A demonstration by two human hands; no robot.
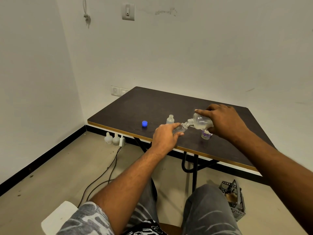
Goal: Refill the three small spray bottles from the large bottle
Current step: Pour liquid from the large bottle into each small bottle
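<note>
The large clear plastic bottle lies tipped almost flat above the dark table, neck pointing left and slightly down, the right hand clamped over its body. Its mouth meets the mouth of a small clear spray bottle, tilted up toward it and pinched in the left hand. Just beyond the large bottle's neck stands another small open bottle; under its base, a third. Left lies a blue cap.
</note>
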